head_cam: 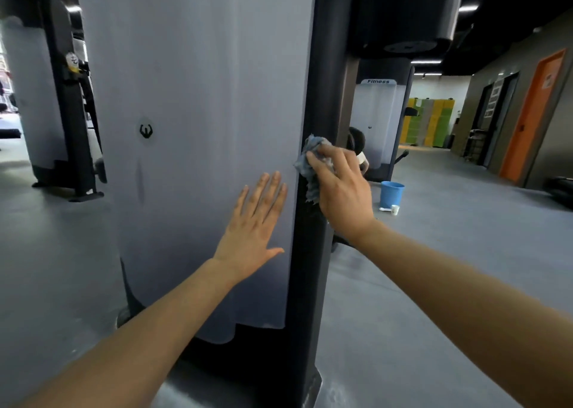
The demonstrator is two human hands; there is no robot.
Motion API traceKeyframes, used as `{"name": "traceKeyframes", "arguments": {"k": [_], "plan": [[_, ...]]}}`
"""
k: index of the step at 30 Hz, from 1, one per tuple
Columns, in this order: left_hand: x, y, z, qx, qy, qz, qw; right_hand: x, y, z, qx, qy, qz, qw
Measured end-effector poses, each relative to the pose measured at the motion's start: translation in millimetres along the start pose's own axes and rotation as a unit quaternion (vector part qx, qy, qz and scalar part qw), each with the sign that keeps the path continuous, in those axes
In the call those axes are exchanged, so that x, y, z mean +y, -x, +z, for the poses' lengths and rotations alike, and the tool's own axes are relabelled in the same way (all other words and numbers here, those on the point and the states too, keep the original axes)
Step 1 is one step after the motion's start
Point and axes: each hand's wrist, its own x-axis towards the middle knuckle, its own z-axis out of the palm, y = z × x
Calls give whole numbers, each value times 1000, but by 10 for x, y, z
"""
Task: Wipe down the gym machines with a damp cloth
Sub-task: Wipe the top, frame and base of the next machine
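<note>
"Where was the cloth [311,159] just then?"

"Just right of the frame's centre, bunched under my right hand [341,187]. I had it pressed on the black upright [322,82], at the seam where that meets the grey panel [192,97]. My fingers were curled over it, gripping."

"And the other hand?"

"My left hand [254,231] lay flat on the panel, lower centre, fingers straight and close together, holding nothing. I'd call it a brace."

"How should that stroke go?"

"Firm, even pressure in long overlapping passes down the upright, tracing the seam so grime didn't lodge there. I'd turn the cloth to a clean face often. Whether it was damp enough I couldn't tell from that view. The blue bucket [392,192] stood on the floor at middle right, near enough for a rinse, with a small white cup [394,210] just beside it."
</note>
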Motion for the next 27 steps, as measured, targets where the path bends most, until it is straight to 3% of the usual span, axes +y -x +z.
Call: {"name": "traceKeyframes", "arguments": {"k": [6, 11, 17, 21, 27], "plan": [[-9, 156, 120, 5, 11, 9, 1000, -46, 1042, 428, -52, -8, -142, 989], [-16, 239, 188, 11, 3, 19, 1000, 97, 724, 320, -74, -23, -192, 978], [47, 218, 221, 0, -4, -1, 1000, 104, 180, 170, -20, -33, -129, 991], [127, 349, 272, -13, 3, -1, 1000, -128, 688, 386, -8, -75, -84, 994], [274, 668, 488, -64, -22, 19, 998, -327, 1624, 575, -87, -67, -139, 984]]}}
